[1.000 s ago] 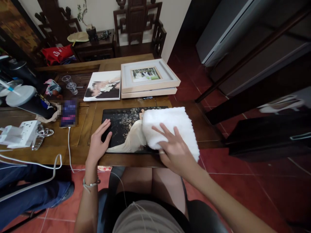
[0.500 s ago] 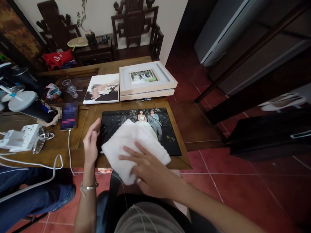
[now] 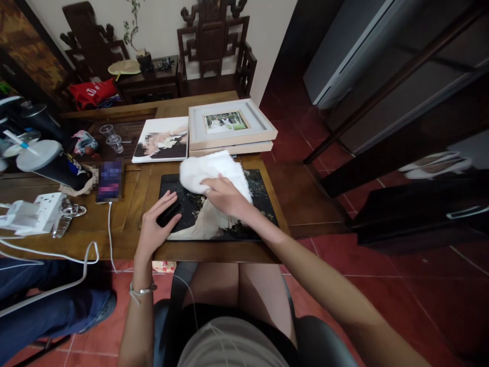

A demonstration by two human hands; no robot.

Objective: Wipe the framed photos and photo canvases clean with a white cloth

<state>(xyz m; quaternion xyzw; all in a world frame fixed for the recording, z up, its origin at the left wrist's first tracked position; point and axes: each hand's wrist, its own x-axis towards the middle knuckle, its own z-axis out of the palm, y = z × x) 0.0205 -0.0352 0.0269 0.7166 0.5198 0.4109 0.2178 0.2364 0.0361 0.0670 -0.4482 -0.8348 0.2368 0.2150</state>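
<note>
A dark wedding photo panel (image 3: 191, 219) lies flat near the table's front edge, with a pale gown showing across its lower part. My right hand (image 3: 225, 196) grips a white cloth (image 3: 214, 168) over the panel's upper middle, hiding the couple's upper bodies. The cloth reaches past the panel's far edge. On the left side, my left hand (image 3: 158, 221) rests at the panel's edge, fingers stretched and thumb apart, holding nothing.
Behind the panel are stacked light-wood picture frames (image 3: 233, 125) and a white-edged photo print (image 3: 162, 140). To the left are a charging phone (image 3: 109, 181), a power strip (image 3: 48, 211), a lidded tumbler (image 3: 49, 163) and small plastic cups (image 3: 113, 142). A person's leg (image 3: 57, 306) shows lower left.
My right hand and the cloth have moved away from me, from the panel's near edge to its far edge. My left hand has shifted right, onto the panel's left edge.
</note>
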